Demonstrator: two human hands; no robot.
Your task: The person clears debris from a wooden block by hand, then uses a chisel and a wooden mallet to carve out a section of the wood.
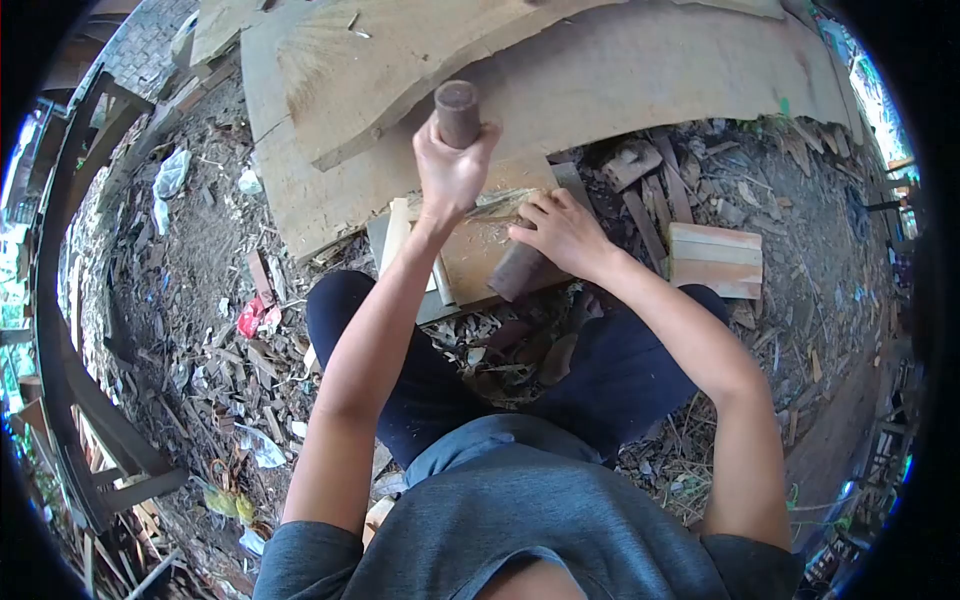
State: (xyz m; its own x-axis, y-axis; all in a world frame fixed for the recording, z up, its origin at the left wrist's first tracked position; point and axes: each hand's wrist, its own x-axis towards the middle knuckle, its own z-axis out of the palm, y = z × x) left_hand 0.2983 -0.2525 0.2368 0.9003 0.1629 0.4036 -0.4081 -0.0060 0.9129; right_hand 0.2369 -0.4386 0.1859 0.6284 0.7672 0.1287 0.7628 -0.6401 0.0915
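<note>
My left hand point(452, 170) is wrapped around a thick brown wooden cylinder point(458, 118), held above the work with its round end facing up. My right hand point(562, 228) is low over a wooden board point(470, 262) between my knees. Its fingers are curled, and whatever they close on is hidden. A dark brown cylinder-shaped piece point(516, 270) lies just below the right hand, over the board's near edge. Beside the board's left side is a narrow pale strip of wood point(441, 281). Wood shavings lie on the board near the right fingers.
Large wooden slabs point(650, 70) lie ahead. A pale planked block point(715, 258) sits to the right, near dark offcuts point(645, 228). Wood chips and scraps cover the ground, with a red wrapper point(249, 318) at left. A dark frame point(70, 380) stands at far left.
</note>
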